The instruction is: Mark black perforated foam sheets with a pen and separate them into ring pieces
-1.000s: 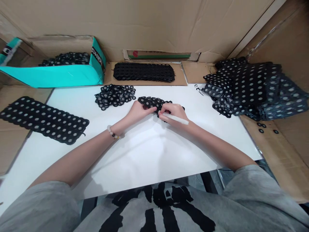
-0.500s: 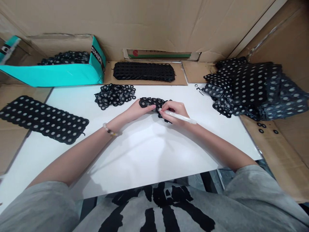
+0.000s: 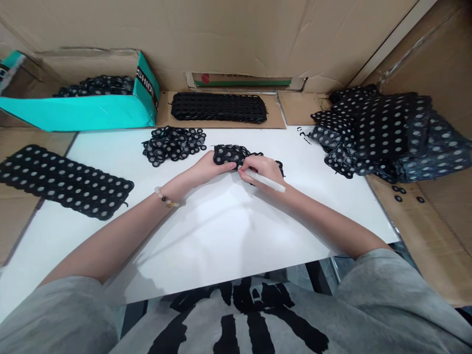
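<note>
My left hand point(image 3: 206, 169) is closed on the left end of a small black piece of joined rings point(image 3: 229, 153), its thumb lying along the near edge. A white pen-shaped tool point(image 3: 268, 181) is pinched in my right hand point(image 3: 267, 169). The tool's tip meets the piece near my left thumb, but my fingers hide the exact contact. Part of the piece sticks out to the right behind my right hand. Nearby at the upper left lies a pile of loose black rings point(image 3: 173, 144).
A larger black ring panel point(image 3: 70, 182) lies at left, and a thick black panel stack point(image 3: 219, 107) at the back. Behind on the left stands a turquoise-edged box point(image 3: 81, 113) holding ring pieces. Black dotted panels point(image 3: 387, 128) are heaped at right, near several loose rings point(image 3: 398, 198).
My right hand has shifted slightly left along the piece with the white tool. More of the piece now shows beyond its right side.
</note>
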`<action>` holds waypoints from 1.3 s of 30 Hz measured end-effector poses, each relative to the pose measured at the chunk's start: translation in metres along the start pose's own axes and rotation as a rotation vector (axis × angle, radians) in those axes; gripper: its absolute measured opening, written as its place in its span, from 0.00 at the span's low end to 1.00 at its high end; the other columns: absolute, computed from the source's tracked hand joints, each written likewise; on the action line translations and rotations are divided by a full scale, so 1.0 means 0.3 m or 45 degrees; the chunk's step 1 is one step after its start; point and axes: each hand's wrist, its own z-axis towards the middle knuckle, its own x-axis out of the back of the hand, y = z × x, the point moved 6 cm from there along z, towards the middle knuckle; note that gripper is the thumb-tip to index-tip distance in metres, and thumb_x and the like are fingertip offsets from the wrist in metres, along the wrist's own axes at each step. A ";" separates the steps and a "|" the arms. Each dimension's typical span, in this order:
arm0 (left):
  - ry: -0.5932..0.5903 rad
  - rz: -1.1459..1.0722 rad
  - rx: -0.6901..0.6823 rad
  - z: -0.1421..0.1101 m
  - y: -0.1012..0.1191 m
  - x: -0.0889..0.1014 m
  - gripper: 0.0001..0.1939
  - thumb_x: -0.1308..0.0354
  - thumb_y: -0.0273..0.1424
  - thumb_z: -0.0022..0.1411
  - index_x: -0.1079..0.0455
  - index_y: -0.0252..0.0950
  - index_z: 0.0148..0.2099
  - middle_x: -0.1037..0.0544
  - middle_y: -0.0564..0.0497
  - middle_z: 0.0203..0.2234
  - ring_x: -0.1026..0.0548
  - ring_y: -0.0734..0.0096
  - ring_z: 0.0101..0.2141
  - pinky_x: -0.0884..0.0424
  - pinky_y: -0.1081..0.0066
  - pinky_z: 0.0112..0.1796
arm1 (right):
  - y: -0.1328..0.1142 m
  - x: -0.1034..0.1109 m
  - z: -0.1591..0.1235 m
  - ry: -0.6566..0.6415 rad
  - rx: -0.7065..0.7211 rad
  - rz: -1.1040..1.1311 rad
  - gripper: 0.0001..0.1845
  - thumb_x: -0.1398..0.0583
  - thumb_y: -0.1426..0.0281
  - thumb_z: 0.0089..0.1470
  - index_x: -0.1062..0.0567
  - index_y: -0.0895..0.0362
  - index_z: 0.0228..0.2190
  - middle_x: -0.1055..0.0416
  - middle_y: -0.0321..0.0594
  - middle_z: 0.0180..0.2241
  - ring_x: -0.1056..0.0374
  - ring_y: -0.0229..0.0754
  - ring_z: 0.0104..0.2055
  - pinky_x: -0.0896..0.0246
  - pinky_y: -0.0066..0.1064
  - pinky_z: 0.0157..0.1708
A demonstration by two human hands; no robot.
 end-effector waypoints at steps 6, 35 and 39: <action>-0.051 0.061 -0.049 0.005 0.013 -0.001 0.29 0.31 0.48 0.53 0.22 0.33 0.51 0.17 0.44 0.46 0.23 0.54 0.48 0.27 0.61 0.51 | 0.009 0.012 0.009 -0.046 -0.036 -0.039 0.04 0.37 0.69 0.53 0.23 0.54 0.27 0.22 0.36 0.32 0.31 0.40 0.31 0.45 0.30 0.31; -0.091 0.190 -0.043 0.019 0.008 -0.017 0.19 0.37 0.46 0.54 0.34 0.36 0.25 0.32 0.55 0.21 0.37 0.72 0.26 0.40 0.72 0.28 | 0.013 0.037 0.009 -0.021 0.285 0.022 0.09 0.39 0.65 0.58 0.26 0.52 0.27 0.22 0.39 0.31 0.31 0.47 0.40 0.42 0.42 0.47; -0.083 0.208 -0.017 0.018 0.000 -0.017 0.19 0.37 0.45 0.55 0.35 0.36 0.25 0.33 0.55 0.21 0.37 0.71 0.26 0.39 0.71 0.28 | 0.017 0.043 0.010 -0.024 0.286 0.031 0.08 0.39 0.65 0.57 0.26 0.52 0.27 0.22 0.39 0.31 0.31 0.47 0.40 0.42 0.42 0.48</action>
